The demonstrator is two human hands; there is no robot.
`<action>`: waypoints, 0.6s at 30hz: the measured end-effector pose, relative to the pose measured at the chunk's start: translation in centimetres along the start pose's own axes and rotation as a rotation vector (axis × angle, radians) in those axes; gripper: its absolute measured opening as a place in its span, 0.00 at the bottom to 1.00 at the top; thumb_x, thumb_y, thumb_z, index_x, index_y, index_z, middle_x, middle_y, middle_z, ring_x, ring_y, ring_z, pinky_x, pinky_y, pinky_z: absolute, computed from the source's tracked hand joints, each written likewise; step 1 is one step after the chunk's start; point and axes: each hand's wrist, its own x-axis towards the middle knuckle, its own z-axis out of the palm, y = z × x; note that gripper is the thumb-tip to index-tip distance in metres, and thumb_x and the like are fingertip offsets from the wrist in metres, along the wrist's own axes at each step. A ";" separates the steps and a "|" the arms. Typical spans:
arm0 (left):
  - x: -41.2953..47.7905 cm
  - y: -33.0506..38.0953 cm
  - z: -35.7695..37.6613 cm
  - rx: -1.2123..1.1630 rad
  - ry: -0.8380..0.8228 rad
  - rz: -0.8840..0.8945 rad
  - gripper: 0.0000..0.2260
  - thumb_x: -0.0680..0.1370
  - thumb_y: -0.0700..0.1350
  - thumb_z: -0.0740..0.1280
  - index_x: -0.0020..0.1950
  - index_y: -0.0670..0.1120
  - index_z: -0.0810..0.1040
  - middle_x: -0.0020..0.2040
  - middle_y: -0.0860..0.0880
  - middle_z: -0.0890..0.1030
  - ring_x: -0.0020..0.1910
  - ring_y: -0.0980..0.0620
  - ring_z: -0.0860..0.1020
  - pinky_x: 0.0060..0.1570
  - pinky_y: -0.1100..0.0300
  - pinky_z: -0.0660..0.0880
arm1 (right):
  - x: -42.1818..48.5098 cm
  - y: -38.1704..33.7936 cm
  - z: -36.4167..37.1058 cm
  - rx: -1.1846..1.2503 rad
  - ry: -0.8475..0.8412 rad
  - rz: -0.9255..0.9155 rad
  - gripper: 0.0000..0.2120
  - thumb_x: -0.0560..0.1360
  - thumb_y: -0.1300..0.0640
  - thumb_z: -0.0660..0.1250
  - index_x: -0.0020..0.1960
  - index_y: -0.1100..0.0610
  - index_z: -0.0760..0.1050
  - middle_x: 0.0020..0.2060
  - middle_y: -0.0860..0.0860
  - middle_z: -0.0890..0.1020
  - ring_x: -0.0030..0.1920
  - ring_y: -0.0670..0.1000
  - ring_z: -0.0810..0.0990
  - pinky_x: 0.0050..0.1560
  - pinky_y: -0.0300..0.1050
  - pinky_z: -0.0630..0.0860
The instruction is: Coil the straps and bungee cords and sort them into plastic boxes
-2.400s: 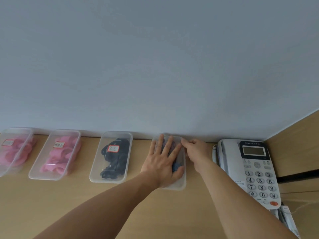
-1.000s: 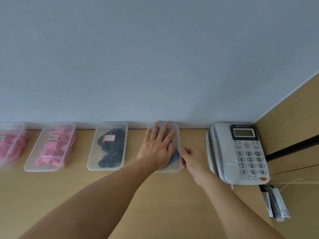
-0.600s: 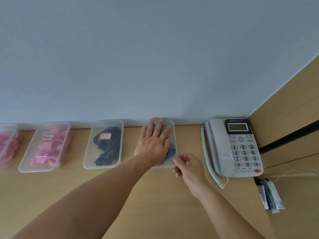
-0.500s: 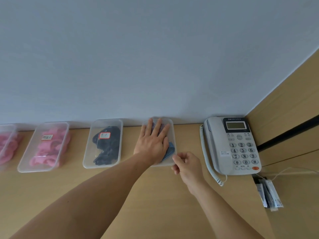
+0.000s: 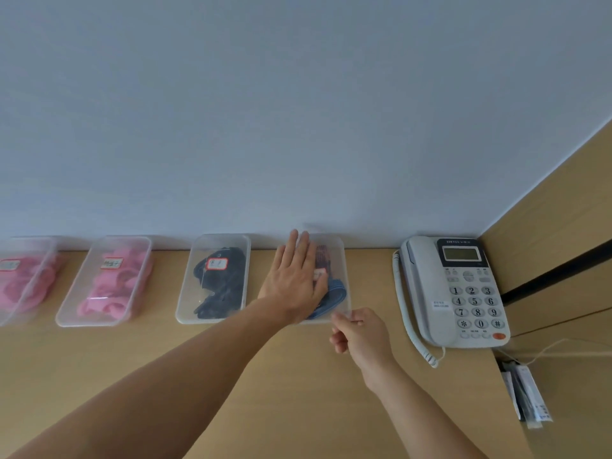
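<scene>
From the head view, you have four clear plastic boxes in a row on the tabletop (image 5: 298, 409), each with its far end against the wall (image 5: 298, 111). The leftmost box (image 5: 39, 276), cut off by the frame edge, is full of pink coils (image 5: 20, 286) and carries a label too blurred to read. The second box (image 5: 99, 321) also holds pink loops (image 5: 114, 286) under a white label. The third box (image 5: 212, 319) holds a tangle of black straps (image 5: 220, 286), with a red-bordered label on top. The rightmost box (image 5: 341, 256) holds a blue strap (image 5: 336, 294) curved along its near right side and a dark reddish cord (image 5: 321, 258) towards the far end

Your left hand (image 5: 293, 286) lies flat on top of the rightmost box, fingers straight and together, pointing at the wall, covering most of its left half and part of its label. Your right hand (image 5: 359, 331) has its fingers curled, with thumb and forefinger pinching the near right corner of that box

Just to the right of the box stands a grey telephone (image 5: 463, 293) with its coiled cord hanging towards you
</scene>
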 end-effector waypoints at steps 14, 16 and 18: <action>-0.3 -0.5 2.1 -0.068 -0.037 -0.013 0.31 0.83 0.58 0.42 0.80 0.41 0.39 0.81 0.44 0.37 0.78 0.46 0.32 0.78 0.50 0.39 | 2.7 -0.5 1.0 -0.248 0.175 -0.134 0.06 0.77 0.53 0.66 0.46 0.54 0.73 0.41 0.56 0.82 0.29 0.50 0.81 0.25 0.36 0.71; -0.2 -0.6 2.1 -0.056 -0.055 -0.021 0.32 0.82 0.59 0.41 0.80 0.42 0.39 0.81 0.44 0.37 0.78 0.47 0.33 0.78 0.51 0.40 | 2.6 -0.7 1.1 -0.228 0.183 -0.127 0.06 0.77 0.53 0.67 0.45 0.55 0.74 0.41 0.56 0.82 0.30 0.50 0.80 0.25 0.38 0.73; 0.2 -0.6 1.7 -0.063 -0.098 -0.021 0.32 0.82 0.59 0.42 0.80 0.43 0.40 0.81 0.45 0.37 0.79 0.47 0.34 0.77 0.49 0.42 | 2.4 -1.1 1.2 -0.277 0.199 -0.141 0.06 0.78 0.52 0.66 0.45 0.55 0.74 0.40 0.55 0.82 0.33 0.52 0.82 0.33 0.49 0.80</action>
